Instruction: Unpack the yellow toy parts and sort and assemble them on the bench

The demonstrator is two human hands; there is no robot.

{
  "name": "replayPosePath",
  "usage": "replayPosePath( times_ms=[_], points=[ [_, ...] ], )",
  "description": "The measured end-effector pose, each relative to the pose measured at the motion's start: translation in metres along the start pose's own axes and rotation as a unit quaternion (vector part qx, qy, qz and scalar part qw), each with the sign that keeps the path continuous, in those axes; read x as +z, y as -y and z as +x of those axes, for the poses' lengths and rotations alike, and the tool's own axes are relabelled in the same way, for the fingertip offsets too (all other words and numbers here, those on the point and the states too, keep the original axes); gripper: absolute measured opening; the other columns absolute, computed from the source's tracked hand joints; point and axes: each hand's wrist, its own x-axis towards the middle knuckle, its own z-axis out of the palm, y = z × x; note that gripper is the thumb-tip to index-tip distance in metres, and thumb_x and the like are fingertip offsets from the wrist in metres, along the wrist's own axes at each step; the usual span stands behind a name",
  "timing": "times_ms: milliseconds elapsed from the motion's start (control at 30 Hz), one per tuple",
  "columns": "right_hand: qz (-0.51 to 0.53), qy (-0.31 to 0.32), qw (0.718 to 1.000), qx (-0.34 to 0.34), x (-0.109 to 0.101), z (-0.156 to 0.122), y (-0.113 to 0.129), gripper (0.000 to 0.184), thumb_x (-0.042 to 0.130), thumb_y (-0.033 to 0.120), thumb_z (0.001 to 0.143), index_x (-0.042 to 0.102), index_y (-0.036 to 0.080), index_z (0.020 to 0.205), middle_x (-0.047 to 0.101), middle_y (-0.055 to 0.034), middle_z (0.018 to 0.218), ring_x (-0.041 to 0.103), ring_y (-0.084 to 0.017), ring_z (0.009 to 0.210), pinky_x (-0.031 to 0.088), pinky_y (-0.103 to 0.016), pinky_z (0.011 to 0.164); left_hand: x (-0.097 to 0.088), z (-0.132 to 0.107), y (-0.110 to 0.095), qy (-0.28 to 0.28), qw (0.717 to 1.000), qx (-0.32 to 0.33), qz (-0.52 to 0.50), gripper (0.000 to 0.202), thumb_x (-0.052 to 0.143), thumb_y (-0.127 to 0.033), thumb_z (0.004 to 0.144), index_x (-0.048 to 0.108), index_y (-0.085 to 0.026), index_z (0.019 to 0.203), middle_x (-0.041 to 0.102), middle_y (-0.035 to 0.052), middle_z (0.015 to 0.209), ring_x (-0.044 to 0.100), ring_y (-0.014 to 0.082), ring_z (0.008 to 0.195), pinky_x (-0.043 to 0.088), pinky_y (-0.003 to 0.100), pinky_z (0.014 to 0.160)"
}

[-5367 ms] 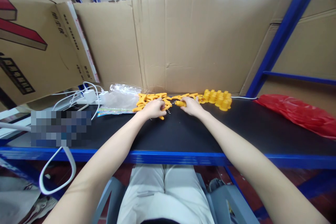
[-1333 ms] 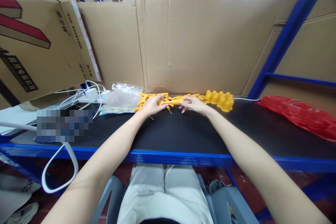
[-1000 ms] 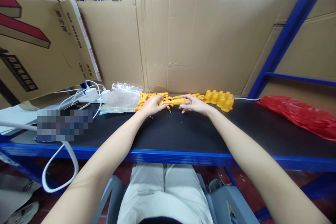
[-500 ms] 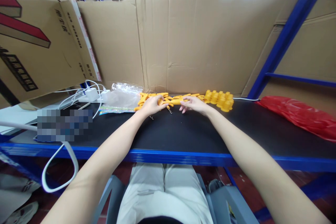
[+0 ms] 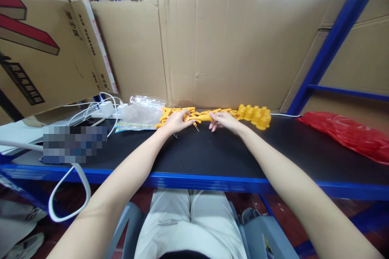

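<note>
My left hand point(image 5: 178, 120) is closed around a yellow corkscrew point(image 5: 197, 121), its metal spiral pointing down toward the black tabletop. Another metal spiral shows below the same hand. To the right, my right hand point(image 5: 223, 121) pinches the end of a long yellow plastic piece point(image 5: 205, 117) between the fingertips; its far end meets the left hand's fingers. Behind and between both hands lies a loose pile of yellow plastic parts point(image 5: 188, 109), partly covered by the hands. Several yellow stepped cup-like pieces point(image 5: 255, 114) stand grouped beyond my right hand.
A clear plastic bag point(image 5: 142, 114) lies left of the pile, near white chargers and cables point(image 5: 106, 108). A red plastic bag point(image 5: 343, 133) rests at the right. Cardboard point(image 5: 231, 48) walls the back, and a blue rail point(image 5: 206, 182) edges the front.
My right hand's fingers have drawn in slightly onto the end of the long yellow piece. My left hand stays almost still.
</note>
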Motion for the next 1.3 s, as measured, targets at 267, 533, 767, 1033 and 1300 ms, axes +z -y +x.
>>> replayPosePath(
  times_ms=[267,533,767,1033,1300],
  points=[
    [-0.007,-0.021,0.999,0.036,0.003,0.000,0.002,0.052,0.043,0.061,0.086,0.060,0.012,0.080,0.068,-0.0086,0.065,0.063,-0.011,0.050,0.048,-0.019,0.051,-0.003,-0.001,-0.004,0.008,1.000,-0.001,0.000,0.038,0.058,-0.052,0.078,0.059,-0.019,0.096,0.058,-0.0001,0.066,0.054,0.0140,0.062,0.036,0.024,0.060],
    [-0.007,-0.030,0.998,0.059,0.005,-0.001,0.005,0.056,0.041,0.065,0.083,0.059,0.013,0.071,0.067,-0.0091,0.059,0.061,-0.011,0.046,0.048,-0.019,0.048,-0.004,-0.001,-0.006,0.016,1.000,-0.002,0.004,0.037,0.057,-0.052,0.079,0.059,-0.020,0.097,0.060,0.0010,0.070,0.056,0.0159,0.067,0.039,0.026,0.063],
    [-0.018,-0.015,0.997,0.075,0.003,-0.001,0.005,0.060,0.037,0.068,0.083,0.060,0.013,0.076,0.068,-0.0094,0.064,0.061,-0.011,0.047,0.047,-0.019,0.047,-0.003,-0.001,-0.005,0.021,1.000,-0.009,0.000,0.039,0.057,-0.052,0.079,0.060,-0.019,0.099,0.061,0.0019,0.072,0.058,0.0169,0.068,0.040,0.027,0.064],
    [0.030,0.030,0.998,0.046,-0.003,-0.001,-0.002,0.043,0.056,0.043,0.086,0.050,0.017,0.121,0.069,-0.0116,0.103,0.068,-0.012,0.066,0.055,-0.023,0.065,0.000,0.000,0.003,0.022,1.000,-0.014,0.011,0.040,0.056,-0.054,0.078,0.059,-0.020,0.099,0.059,0.0005,0.068,0.056,0.0160,0.067,0.038,0.025,0.061],
    [0.048,0.020,0.998,0.021,-0.002,0.000,-0.003,0.038,0.060,0.035,0.086,0.049,0.015,0.116,0.071,-0.0101,0.087,0.067,-0.013,0.063,0.057,-0.027,0.067,0.001,0.001,0.004,0.020,1.000,-0.010,0.009,0.041,0.056,-0.055,0.077,0.058,-0.020,0.098,0.059,0.0009,0.070,0.056,0.0158,0.066,0.038,0.026,0.062]
  ],
)
